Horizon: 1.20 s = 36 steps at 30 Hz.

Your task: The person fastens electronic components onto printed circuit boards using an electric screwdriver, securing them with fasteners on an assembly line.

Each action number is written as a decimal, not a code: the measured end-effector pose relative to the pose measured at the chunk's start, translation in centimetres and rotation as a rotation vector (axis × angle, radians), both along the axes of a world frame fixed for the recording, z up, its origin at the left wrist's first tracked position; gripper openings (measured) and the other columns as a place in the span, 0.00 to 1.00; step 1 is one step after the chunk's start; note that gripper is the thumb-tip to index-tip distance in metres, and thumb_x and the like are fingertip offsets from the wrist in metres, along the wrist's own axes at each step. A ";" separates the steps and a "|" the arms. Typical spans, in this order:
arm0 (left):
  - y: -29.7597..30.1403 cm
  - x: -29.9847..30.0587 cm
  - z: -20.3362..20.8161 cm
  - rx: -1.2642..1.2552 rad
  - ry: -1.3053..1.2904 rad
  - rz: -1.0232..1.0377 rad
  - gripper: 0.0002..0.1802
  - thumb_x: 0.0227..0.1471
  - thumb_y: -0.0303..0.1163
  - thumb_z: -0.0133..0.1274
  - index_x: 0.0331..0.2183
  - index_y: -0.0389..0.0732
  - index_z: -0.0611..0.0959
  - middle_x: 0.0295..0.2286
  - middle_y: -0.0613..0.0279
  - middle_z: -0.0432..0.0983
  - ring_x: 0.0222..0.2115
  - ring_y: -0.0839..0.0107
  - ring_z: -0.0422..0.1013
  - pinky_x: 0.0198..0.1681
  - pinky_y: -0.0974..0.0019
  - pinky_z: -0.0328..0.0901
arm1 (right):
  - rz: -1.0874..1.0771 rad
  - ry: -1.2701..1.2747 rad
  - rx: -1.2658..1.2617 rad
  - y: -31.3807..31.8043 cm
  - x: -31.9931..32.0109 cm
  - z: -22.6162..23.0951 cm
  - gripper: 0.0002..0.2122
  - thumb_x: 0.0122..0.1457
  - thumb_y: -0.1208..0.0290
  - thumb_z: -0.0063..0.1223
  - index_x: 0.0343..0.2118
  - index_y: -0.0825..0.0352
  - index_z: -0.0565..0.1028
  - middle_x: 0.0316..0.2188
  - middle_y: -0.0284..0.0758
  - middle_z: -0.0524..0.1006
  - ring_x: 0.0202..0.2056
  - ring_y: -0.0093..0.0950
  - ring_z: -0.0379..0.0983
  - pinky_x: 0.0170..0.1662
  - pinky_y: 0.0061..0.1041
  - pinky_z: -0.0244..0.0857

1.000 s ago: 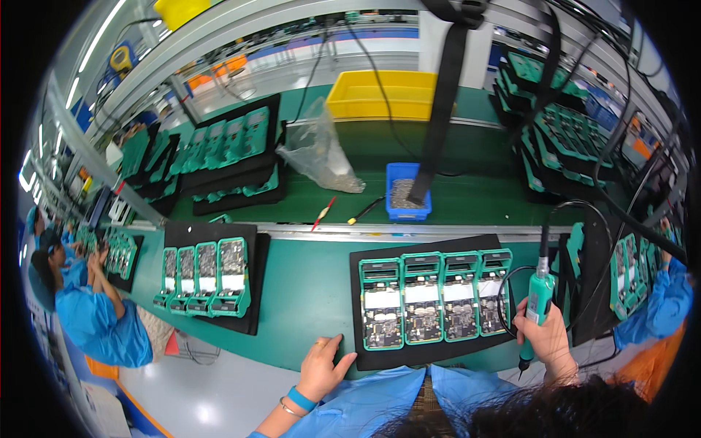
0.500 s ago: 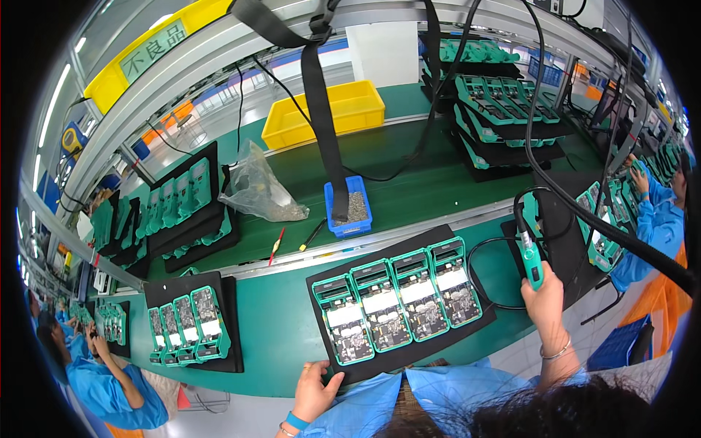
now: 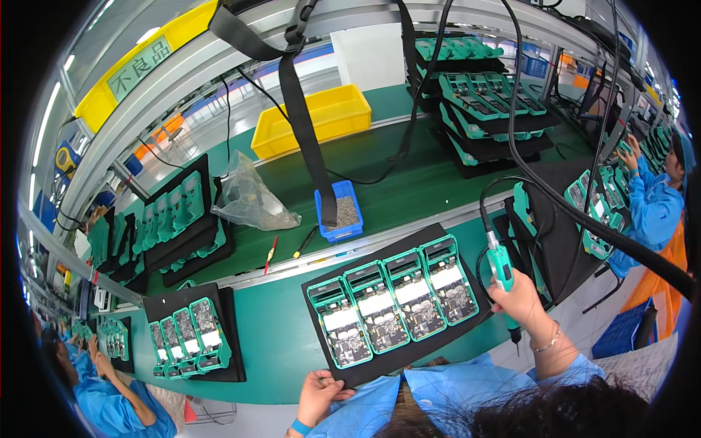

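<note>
My right hand (image 3: 522, 299) is wrapped round a green electric screwdriver (image 3: 501, 264). The tool is upright, its cable leaving the top and its thin bit pointing down, to the right of the black foam mat (image 3: 380, 371). On this mat lie several green plastic housings (image 3: 376, 306) in a row, each with a dark circuit board and a white patch. My left hand (image 3: 320, 394) is at the mat's near left corner with fingers bent together; what they hold, if anything, cannot be made out.
Behind the mat stands a blue box of small metal parts (image 3: 342, 212), beside a clear plastic bag (image 3: 252, 197). A yellow bin (image 3: 312, 120) is farther back. More housings lie on mats at left (image 3: 190, 332) and are stacked at far right (image 3: 489, 102). Co-workers (image 3: 657, 197) sit at both sides.
My right hand has moved left with the screwdriver, toward the housings, and its bit now shows below the hand. My left hand's fingers have drawn together by the mat's corner.
</note>
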State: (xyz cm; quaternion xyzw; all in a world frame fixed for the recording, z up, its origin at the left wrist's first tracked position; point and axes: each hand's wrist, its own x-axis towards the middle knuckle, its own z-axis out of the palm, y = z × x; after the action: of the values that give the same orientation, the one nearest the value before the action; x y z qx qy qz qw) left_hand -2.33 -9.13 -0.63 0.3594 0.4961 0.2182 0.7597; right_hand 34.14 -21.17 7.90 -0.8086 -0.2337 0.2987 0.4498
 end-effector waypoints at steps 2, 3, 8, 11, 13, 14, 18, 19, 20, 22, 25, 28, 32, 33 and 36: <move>-0.1 0.4 0.1 -0.013 -0.026 0.005 0.14 0.44 0.17 0.48 0.36 0.29 0.66 0.19 0.65 0.66 0.18 0.72 0.70 0.24 0.70 0.71 | -0.013 0.024 0.035 1.6 0.7 -1.7 0.10 0.45 0.75 0.52 0.31 0.71 0.67 0.20 0.33 0.70 0.14 0.20 0.67 0.17 0.20 0.61; 0.1 0.5 0.1 -0.032 -0.057 -0.007 0.16 0.44 0.15 0.45 0.38 0.28 0.64 0.19 0.66 0.65 0.18 0.71 0.70 0.24 0.69 0.72 | -0.041 0.042 0.063 2.3 1.0 -2.3 0.11 0.45 0.75 0.53 0.31 0.72 0.67 0.20 0.34 0.70 0.14 0.20 0.68 0.16 0.20 0.61; 0.7 -1.7 -0.1 0.139 -0.143 0.230 0.15 0.43 0.14 0.43 0.37 0.30 0.65 0.20 0.68 0.63 0.17 0.76 0.67 0.21 0.69 0.72 | -0.056 -0.105 -0.115 5.5 2.7 -4.0 0.21 0.42 0.71 0.56 0.38 0.77 0.65 0.26 0.41 0.73 0.20 0.26 0.71 0.22 0.24 0.65; 2.0 -4.2 0.4 0.221 -0.086 0.372 0.14 0.41 0.14 0.42 0.36 0.31 0.67 0.21 0.67 0.64 0.18 0.78 0.66 0.20 0.70 0.71 | -0.004 -0.285 -0.141 6.2 4.3 -7.1 0.22 0.41 0.72 0.54 0.40 0.77 0.65 0.30 0.49 0.73 0.33 0.40 0.72 0.38 0.31 0.65; 2.0 -5.4 0.5 0.226 -0.073 0.411 0.14 0.41 0.14 0.42 0.35 0.30 0.68 0.21 0.67 0.65 0.18 0.77 0.66 0.20 0.70 0.72 | 0.036 -0.390 -0.175 7.1 3.7 -6.9 0.22 0.41 0.72 0.55 0.41 0.77 0.65 0.32 0.50 0.72 0.35 0.42 0.71 0.40 0.32 0.64; 1.9 -5.6 0.5 0.202 -0.042 0.405 0.14 0.41 0.14 0.41 0.36 0.29 0.67 0.21 0.66 0.65 0.18 0.76 0.67 0.21 0.70 0.71 | 0.058 -0.498 -0.208 7.4 3.4 -6.8 0.22 0.41 0.72 0.55 0.41 0.76 0.65 0.34 0.50 0.71 0.37 0.43 0.70 0.41 0.33 0.64; 1.2 -6.3 0.9 0.109 0.042 0.316 0.15 0.43 0.15 0.40 0.38 0.27 0.66 0.20 0.63 0.67 0.20 0.71 0.71 0.22 0.74 0.70 | 0.098 -0.629 -0.276 8.2 2.2 -7.5 0.23 0.41 0.73 0.57 0.42 0.75 0.65 0.39 0.50 0.68 0.41 0.44 0.66 0.44 0.34 0.62; 1.3 -6.8 0.3 0.128 0.041 0.257 0.17 0.44 0.16 0.41 0.40 0.26 0.66 0.22 0.61 0.70 0.22 0.69 0.73 0.24 0.76 0.69 | 0.122 -0.654 -0.296 8.3 1.8 -7.4 0.23 0.42 0.73 0.57 0.42 0.74 0.65 0.40 0.50 0.67 0.43 0.44 0.64 0.46 0.34 0.61; 1.1 -7.0 0.3 0.126 0.046 0.271 0.17 0.44 0.16 0.41 0.40 0.26 0.66 0.22 0.61 0.70 0.22 0.69 0.73 0.24 0.76 0.69 | 0.147 -0.679 -0.314 8.3 1.4 -7.2 0.23 0.42 0.73 0.57 0.42 0.73 0.65 0.41 0.49 0.65 0.44 0.44 0.63 0.47 0.34 0.60; 0.9 -6.6 0.9 0.140 0.019 0.222 0.18 0.45 0.17 0.42 0.42 0.26 0.67 0.24 0.58 0.72 0.22 0.70 0.72 0.27 0.75 0.69 | 0.179 -0.732 -0.363 8.5 0.9 -7.1 0.23 0.42 0.73 0.57 0.43 0.73 0.65 0.41 0.48 0.66 0.44 0.43 0.62 0.46 0.34 0.61; 1.1 -6.4 1.7 0.081 -0.025 0.196 0.18 0.47 0.18 0.42 0.43 0.27 0.67 0.28 0.55 0.73 0.24 0.71 0.73 0.30 0.75 0.69 | 0.216 -0.875 -0.399 8.1 -0.1 -5.8 0.23 0.43 0.72 0.57 0.43 0.72 0.65 0.41 0.45 0.66 0.45 0.42 0.61 0.44 0.33 0.61; 1.1 -6.7 1.4 0.028 -0.106 0.179 0.17 0.48 0.19 0.42 0.43 0.28 0.67 0.31 0.54 0.72 0.27 0.71 0.72 0.32 0.74 0.69 | 0.225 -1.060 -0.210 6.6 -0.4 -5.3 0.18 0.45 0.72 0.54 0.40 0.73 0.69 0.38 0.44 0.69 0.42 0.41 0.65 0.41 0.32 0.62; 0.3 -6.6 0.8 0.090 -0.119 0.216 0.17 0.48 0.18 0.43 0.42 0.33 0.63 0.35 0.54 0.70 0.33 0.68 0.71 0.34 0.71 0.70 | 0.438 -0.439 -0.173 4.5 -3.1 -5.2 0.11 0.48 0.75 0.45 0.34 0.76 0.72 0.26 0.48 0.73 0.29 0.43 0.71 0.35 0.34 0.65; 0.2 -6.3 0.7 0.090 -0.125 0.221 0.17 0.48 0.18 0.43 0.42 0.33 0.63 0.35 0.54 0.70 0.33 0.68 0.71 0.34 0.71 0.70 | 0.469 -0.457 -0.171 3.7 -3.4 -6.0 0.12 0.48 0.75 0.44 0.35 0.77 0.71 0.26 0.50 0.73 0.28 0.44 0.70 0.35 0.35 0.65; -0.1 -5.0 0.2 0.044 -0.265 0.326 0.21 0.47 0.17 0.44 0.43 0.40 0.59 0.38 0.55 0.69 0.36 0.64 0.70 0.36 0.64 0.69 | 0.494 -0.437 -0.158 2.7 -4.1 -7.7 0.17 0.49 0.75 0.44 0.42 0.78 0.68 0.25 0.47 0.72 0.22 0.39 0.71 0.29 0.31 0.67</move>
State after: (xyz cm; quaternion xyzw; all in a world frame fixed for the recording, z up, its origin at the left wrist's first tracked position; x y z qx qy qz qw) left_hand -7.38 -9.23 -0.39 0.2591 0.4386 0.3941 0.7650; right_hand 30.01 -18.52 0.25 -0.8047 -0.4896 0.2355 0.2391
